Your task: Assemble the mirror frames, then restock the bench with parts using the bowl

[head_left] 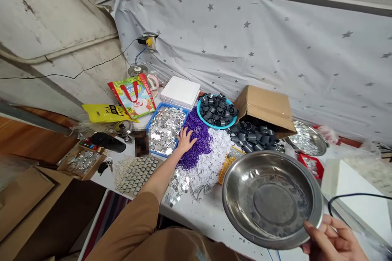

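My left hand (185,139) reaches forward and rests on a heap of purple rubber bands (197,138), fingers spread over it, right beside a blue tray of silver sequins (167,128). My right hand (332,238) grips the near rim of an empty steel bowl (271,197), held tilted above the table's front edge. White paper bits (214,159) lie next to the purple heap.
A teal bowl of black rings (217,111), a tipped cardboard box (265,108) spilling more rings, a second steel bowl of sequins (306,138), a white box (180,91), a colourful bag (133,94), a yellow bag (104,113) and a sequin sheet (133,173) crowd the table.
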{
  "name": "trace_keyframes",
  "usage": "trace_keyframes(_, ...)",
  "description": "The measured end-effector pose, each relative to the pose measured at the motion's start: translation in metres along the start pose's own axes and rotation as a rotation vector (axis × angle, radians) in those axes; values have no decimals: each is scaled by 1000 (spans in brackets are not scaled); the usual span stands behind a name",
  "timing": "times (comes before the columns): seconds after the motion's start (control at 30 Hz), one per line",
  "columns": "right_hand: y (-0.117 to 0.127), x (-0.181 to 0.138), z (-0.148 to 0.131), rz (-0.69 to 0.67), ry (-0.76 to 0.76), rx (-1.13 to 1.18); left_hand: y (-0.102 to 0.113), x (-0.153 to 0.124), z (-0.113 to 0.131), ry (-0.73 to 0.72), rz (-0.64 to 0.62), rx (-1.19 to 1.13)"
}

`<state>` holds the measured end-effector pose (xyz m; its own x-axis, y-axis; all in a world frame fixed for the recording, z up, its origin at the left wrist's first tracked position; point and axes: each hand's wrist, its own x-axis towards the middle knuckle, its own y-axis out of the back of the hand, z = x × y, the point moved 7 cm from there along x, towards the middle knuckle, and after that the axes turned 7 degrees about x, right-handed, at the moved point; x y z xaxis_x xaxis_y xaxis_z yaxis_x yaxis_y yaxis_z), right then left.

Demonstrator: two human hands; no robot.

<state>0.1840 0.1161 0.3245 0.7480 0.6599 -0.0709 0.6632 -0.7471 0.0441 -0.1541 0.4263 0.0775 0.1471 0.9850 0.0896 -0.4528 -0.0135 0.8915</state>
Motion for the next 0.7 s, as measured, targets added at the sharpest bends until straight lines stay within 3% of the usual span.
trace_keyframes(0.13,4,-9,2,-27,18,-17,-5,4,8,30,-25,16)
trace_keyframes(0.27,10,-22,7,-108,67,-165,0,1,10,98,83,60)
trace_keyframes(0.43,10,-30,1,-314,533,-679,21,-19,23,27,291,42)
trace_keyframes(0.53,12,-35,5,-465,694,-854,33,-39,34,-68,361,3)
trace_keyframes(0.7,48,-36,19,-550,631,-968,42,-86,59,-183,381,-27)
